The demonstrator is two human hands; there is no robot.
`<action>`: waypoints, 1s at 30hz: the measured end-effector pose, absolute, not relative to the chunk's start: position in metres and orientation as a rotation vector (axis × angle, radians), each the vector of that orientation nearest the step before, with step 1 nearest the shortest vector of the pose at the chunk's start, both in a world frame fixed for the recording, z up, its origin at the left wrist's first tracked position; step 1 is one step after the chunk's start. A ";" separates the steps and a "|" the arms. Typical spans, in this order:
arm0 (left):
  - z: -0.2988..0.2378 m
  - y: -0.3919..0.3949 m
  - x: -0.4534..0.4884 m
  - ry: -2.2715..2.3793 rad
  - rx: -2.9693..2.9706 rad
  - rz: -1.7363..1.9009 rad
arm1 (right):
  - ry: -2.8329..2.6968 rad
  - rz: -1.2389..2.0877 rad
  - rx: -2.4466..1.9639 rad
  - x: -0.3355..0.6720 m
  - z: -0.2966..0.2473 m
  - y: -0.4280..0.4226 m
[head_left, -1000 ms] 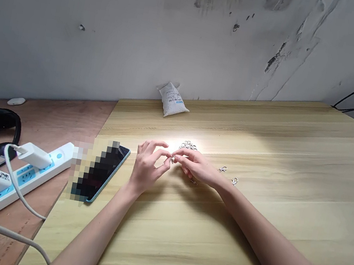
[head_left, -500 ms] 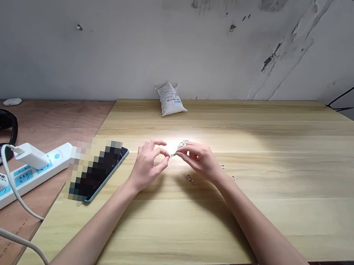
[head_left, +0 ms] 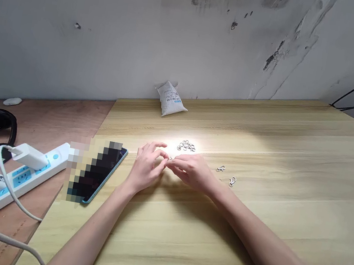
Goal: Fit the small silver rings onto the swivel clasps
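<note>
A whitish pouch, contents indistinct, sits at twelve o'clock from the left hand on the tabletop. That hand's thumb and forefinger pinch a small metal piece; the right hand bunches its fingers against it, grip hidden. Heaped clasps lie at one o'clock from the piece, two loose clasps near three.

Pale wood-grained tabletop
On it lie a phone, a white packet, a heap of metal pieces and, right of that, two clasps.
</note>
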State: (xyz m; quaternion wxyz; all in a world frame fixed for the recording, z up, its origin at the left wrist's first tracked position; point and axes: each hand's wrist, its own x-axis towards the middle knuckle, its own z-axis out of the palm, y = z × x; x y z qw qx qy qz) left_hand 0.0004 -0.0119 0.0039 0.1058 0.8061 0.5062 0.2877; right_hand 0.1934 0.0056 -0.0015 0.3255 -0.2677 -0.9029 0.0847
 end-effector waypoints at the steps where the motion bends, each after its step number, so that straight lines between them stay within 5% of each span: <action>1: 0.004 -0.012 0.000 1.502 2.359 0.853 | -2.361 0.222 -0.688 0.194 -0.001 0.006; 18: 0.005 -0.011 0.001 1.475 2.401 0.966 | -2.144 0.618 -1.011 0.195 0.000 0.009; 30: 0.002 -0.010 0.001 1.501 2.381 0.877 | -2.155 0.351 -0.905 0.196 -0.003 0.009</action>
